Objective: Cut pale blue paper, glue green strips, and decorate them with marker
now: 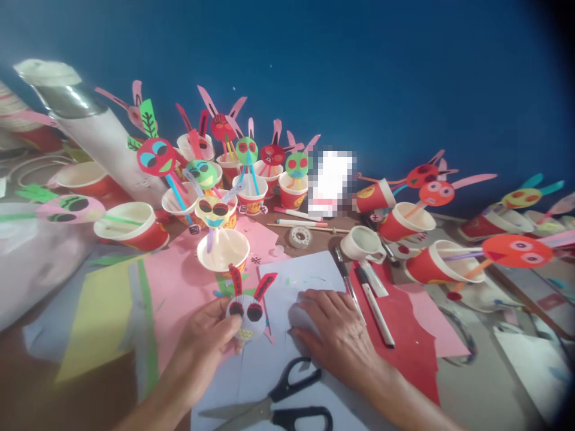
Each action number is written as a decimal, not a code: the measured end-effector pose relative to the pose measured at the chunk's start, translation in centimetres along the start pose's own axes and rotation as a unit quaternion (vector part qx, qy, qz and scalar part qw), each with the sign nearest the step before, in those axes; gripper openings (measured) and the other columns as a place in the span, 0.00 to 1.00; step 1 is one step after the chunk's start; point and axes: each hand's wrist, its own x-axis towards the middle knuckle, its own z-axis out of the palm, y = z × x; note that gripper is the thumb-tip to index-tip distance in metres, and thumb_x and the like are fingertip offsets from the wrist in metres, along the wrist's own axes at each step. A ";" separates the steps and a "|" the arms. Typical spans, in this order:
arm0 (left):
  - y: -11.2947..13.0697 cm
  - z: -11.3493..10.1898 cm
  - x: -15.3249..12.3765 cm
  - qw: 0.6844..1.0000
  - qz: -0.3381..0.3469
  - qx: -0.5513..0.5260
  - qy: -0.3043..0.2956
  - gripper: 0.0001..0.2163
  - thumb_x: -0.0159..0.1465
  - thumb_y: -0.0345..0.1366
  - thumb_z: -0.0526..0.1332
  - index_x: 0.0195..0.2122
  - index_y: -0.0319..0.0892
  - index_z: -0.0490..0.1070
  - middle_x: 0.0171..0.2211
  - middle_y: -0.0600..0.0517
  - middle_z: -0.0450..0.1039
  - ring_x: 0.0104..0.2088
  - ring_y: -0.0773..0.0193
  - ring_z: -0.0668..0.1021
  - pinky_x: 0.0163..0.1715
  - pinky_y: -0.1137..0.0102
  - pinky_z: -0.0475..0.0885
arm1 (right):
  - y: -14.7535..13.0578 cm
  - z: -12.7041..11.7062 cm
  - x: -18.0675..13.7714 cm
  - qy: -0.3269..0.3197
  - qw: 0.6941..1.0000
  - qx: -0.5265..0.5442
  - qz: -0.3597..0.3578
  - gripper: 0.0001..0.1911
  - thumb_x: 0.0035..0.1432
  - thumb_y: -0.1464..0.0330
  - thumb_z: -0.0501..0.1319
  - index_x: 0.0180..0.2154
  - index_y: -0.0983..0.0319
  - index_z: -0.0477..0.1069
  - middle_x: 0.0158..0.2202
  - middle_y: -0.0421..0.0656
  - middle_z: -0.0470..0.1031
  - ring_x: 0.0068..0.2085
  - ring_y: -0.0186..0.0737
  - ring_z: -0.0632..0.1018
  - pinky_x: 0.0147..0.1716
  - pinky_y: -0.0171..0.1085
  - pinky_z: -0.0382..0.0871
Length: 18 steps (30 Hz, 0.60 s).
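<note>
My left hand [204, 344] holds a small round paper face [246, 311], pale with two dark eyes and two red ears standing up from it. My right hand [339, 332] lies flat, fingers spread, on a light blue sheet of paper [287, 281]. Black-handled scissors [278, 404] lie shut on the same sheet just in front of both hands. Two pens [375, 308] rest on red paper [404, 335] right of my right hand.
Many red paper cups with paper faces on straws stand behind the sheet, such as a cup [223, 250] straight ahead and tipped cups [431, 263] at right. A tape roll [300, 237], a white cup [362, 244], pink paper [179, 281] and a tall tube [96, 134] surround them.
</note>
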 end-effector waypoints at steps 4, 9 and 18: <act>0.2 0.2 -0.2 1.000 0.005 -0.014 0.001 0.14 0.50 0.45 0.70 0.28 0.40 0.71 0.24 0.54 0.70 0.24 0.70 0.66 0.25 0.74 0.64 | -0.1 0.1 0.1 0.013 1.000 -0.001 -0.006 0.08 0.55 0.71 0.60 0.39 0.61 0.72 0.42 0.44 0.77 0.42 0.46 0.74 0.41 0.43 0.60; 0.1 0.2 -0.4 1.000 0.004 -0.028 0.002 0.14 0.50 0.44 0.70 0.27 0.40 0.71 0.23 0.54 0.70 0.23 0.70 0.67 0.25 0.74 0.64 | 0.0 -0.2 0.3 0.023 0.999 -0.001 -0.028 0.08 0.59 0.72 0.56 0.39 0.62 0.72 0.39 0.45 0.77 0.39 0.44 0.75 0.39 0.41 0.60; 0.2 0.1 -0.4 0.999 0.023 -0.033 -0.018 0.13 0.52 0.44 0.69 0.27 0.40 0.70 0.23 0.54 0.69 0.23 0.71 0.66 0.25 0.74 0.63 | 1.8 -0.3 3.4 0.008 0.999 -0.033 -0.042 0.10 0.62 0.73 0.54 0.41 0.60 0.73 0.35 0.44 0.76 0.36 0.42 0.75 0.37 0.41 0.59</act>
